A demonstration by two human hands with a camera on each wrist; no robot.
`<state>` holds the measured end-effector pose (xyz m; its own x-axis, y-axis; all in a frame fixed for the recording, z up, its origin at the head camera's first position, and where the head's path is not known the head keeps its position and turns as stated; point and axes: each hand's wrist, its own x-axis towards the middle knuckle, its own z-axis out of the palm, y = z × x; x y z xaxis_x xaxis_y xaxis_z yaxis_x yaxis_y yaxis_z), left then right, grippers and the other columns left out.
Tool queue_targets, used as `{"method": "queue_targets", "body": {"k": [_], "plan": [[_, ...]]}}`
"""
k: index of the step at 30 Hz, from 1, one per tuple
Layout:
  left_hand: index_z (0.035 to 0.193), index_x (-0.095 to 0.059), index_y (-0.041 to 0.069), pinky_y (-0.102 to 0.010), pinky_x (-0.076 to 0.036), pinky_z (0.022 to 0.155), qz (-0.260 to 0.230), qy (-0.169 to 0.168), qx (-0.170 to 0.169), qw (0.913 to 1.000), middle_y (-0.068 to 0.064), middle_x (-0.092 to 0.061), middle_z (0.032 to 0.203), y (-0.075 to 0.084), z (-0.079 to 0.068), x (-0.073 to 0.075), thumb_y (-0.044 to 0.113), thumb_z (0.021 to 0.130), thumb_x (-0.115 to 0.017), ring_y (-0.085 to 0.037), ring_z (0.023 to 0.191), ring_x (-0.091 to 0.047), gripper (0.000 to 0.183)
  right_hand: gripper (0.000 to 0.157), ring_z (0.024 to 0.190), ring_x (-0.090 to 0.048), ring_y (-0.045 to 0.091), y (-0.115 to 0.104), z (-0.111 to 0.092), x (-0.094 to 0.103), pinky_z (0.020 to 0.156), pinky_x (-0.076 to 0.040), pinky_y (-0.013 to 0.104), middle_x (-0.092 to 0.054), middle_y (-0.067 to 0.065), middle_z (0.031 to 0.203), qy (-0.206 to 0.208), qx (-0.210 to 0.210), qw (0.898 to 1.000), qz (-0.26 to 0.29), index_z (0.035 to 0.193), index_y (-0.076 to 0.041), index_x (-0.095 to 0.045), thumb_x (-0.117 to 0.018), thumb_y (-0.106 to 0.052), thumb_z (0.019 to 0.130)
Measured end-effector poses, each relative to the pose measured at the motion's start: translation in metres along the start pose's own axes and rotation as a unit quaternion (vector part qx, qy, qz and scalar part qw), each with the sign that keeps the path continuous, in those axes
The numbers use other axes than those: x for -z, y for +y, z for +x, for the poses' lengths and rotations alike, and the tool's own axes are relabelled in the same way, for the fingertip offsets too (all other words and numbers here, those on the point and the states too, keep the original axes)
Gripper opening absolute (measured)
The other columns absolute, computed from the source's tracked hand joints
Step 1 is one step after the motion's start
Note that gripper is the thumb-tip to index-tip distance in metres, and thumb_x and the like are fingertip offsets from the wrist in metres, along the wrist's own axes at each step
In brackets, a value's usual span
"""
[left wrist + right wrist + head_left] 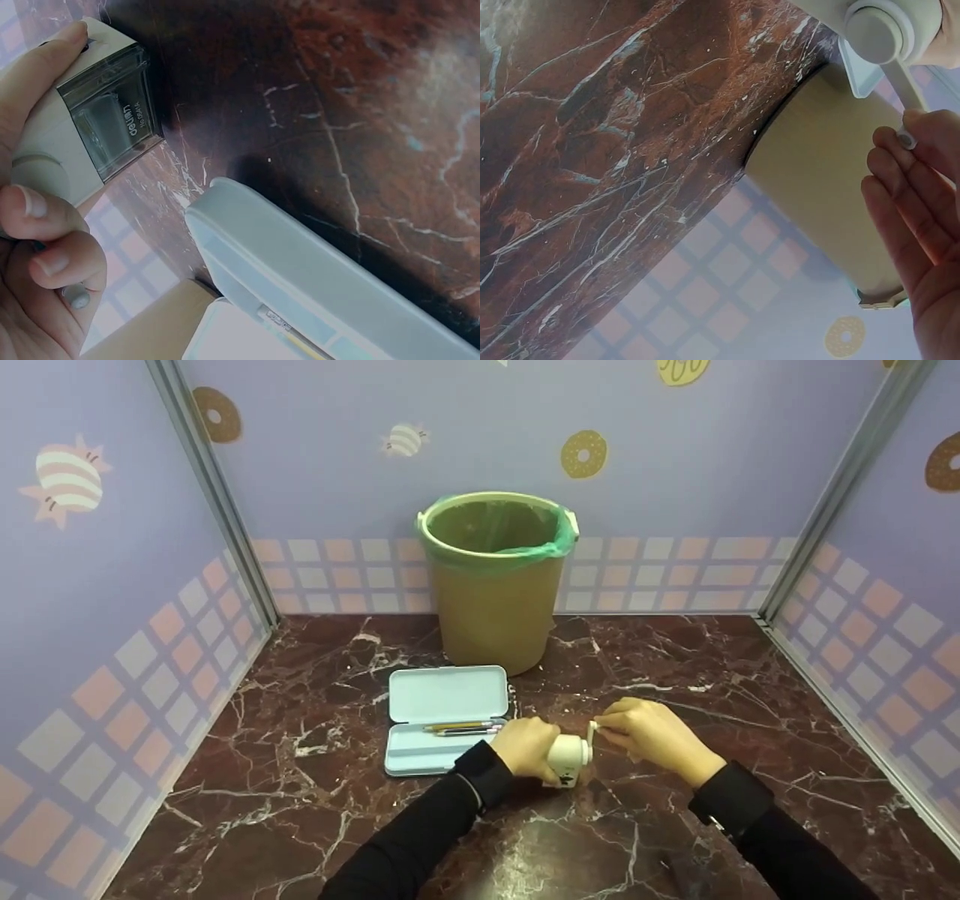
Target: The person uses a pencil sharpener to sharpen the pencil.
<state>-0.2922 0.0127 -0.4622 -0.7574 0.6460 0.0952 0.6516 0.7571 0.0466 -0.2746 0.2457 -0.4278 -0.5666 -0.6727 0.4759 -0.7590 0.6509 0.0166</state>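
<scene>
A white crank pencil sharpener point(568, 753) stands on the marble-patterned table. My left hand point(527, 746) grips it from the left, thumb toward me in the head view. In the left wrist view its clear shavings drawer point(120, 124) shows below the white body, and a small grey rounded tip point(75, 297) pokes out beside my curled fingers; what it belongs to is hidden. At the sharpener's right side, my right hand point(651, 735) pinches the knob of the crank handle point(904, 86) between thumb and fingers. The crank points upward in the head view.
Left of the sharpener lies an open light-blue pencil case point(448, 694) with several pencils point(459, 728) in it. Behind stands a tan trash bin point(495, 607) with a green liner. Patterned wall panels point(322, 457) enclose the table at the back and sides.
</scene>
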Motion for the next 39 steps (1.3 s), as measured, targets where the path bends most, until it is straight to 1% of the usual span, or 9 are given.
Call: {"method": "queue_targets", "body": {"k": [6,12,16,21,30,36,39], "plan": [[0.095,-0.072,0.013,-0.032,-0.059,0.066,-0.005,-0.002,0.006,1.0,0.001,-0.077,0.089,0.0,0.0,0.0,0.045,0.063,-0.093,-0.017,0.075,-0.072,0.05,0.013,0.075,-0.072,0.019,0.001,0.003,-0.005,0.069,-0.061,0.034,-0.077,0.005,0.089,0.0,-0.015,1.0,-0.011,0.098,-0.006,-0.081,-0.078,-0.01,0.086],[0.095,-0.071,0.013,-0.032,-0.059,0.065,-0.007,0.006,0.003,1.0,0.001,-0.077,0.088,0.0,0.001,-0.002,0.046,0.064,-0.093,-0.017,0.073,-0.072,0.05,0.013,0.079,-0.073,0.023,0.003,0.005,-0.014,0.07,-0.061,0.038,-0.077,0.007,0.092,-0.017,-0.034,0.999,-0.035,0.1,-0.007,-0.081,-0.077,-0.011,0.088],[0.094,-0.071,0.013,-0.032,-0.059,0.065,-0.004,0.013,-0.002,0.9999,0.001,-0.077,0.087,0.0,0.0,-0.003,0.046,0.063,-0.093,-0.017,0.073,-0.072,0.05,0.012,0.081,-0.074,0.025,0.005,0.005,-0.019,0.071,-0.061,0.04,-0.077,0.008,0.092,-0.025,-0.038,0.998,-0.045,0.098,-0.008,-0.081,-0.077,-0.011,0.088],[0.095,-0.071,0.013,-0.032,-0.06,0.066,-0.004,0.01,0.001,0.9999,0.001,-0.077,0.088,0.0,0.0,-0.001,0.046,0.063,-0.093,-0.017,0.074,-0.072,0.05,0.01,0.081,-0.074,0.025,0.005,0.006,-0.022,0.071,-0.061,0.041,-0.077,0.008,0.091,-0.025,-0.034,0.998,-0.045,0.096,-0.009,-0.081,-0.077,-0.012,0.087],[0.093,-0.071,0.013,-0.031,-0.058,0.064,-0.008,0.006,0.005,0.9999,0.001,-0.076,0.087,-0.001,0.0,-0.002,0.045,0.063,-0.093,-0.017,0.072,-0.071,0.049,0.006,0.083,-0.075,0.028,0.001,0.009,-0.023,0.071,-0.061,0.044,-0.078,0.009,0.092,-0.044,-0.055,0.997,-0.043,0.092,-0.009,-0.08,-0.076,-0.011,0.088],[0.094,-0.071,0.013,-0.032,-0.058,0.063,-0.008,0.01,0.001,0.9999,0.0,-0.077,0.087,-0.001,0.0,-0.003,0.045,0.063,-0.093,-0.017,0.072,-0.071,0.049,0.004,0.079,-0.074,0.027,-0.001,0.012,-0.021,0.069,-0.06,0.044,-0.077,0.007,0.086,-0.057,-0.064,0.995,-0.043,0.086,-0.008,-0.079,-0.075,-0.008,0.087],[0.093,-0.071,0.013,-0.032,-0.058,0.064,-0.01,0.01,0.003,0.9999,0.0,-0.077,0.087,0.0,0.0,-0.003,0.045,0.063,-0.093,-0.017,0.072,-0.071,0.049,0.007,0.074,-0.071,0.025,-0.001,0.013,-0.021,0.065,-0.058,0.042,-0.075,0.005,0.079,-0.062,-0.064,0.995,-0.046,0.08,-0.008,-0.076,-0.075,-0.006,0.086]]}}
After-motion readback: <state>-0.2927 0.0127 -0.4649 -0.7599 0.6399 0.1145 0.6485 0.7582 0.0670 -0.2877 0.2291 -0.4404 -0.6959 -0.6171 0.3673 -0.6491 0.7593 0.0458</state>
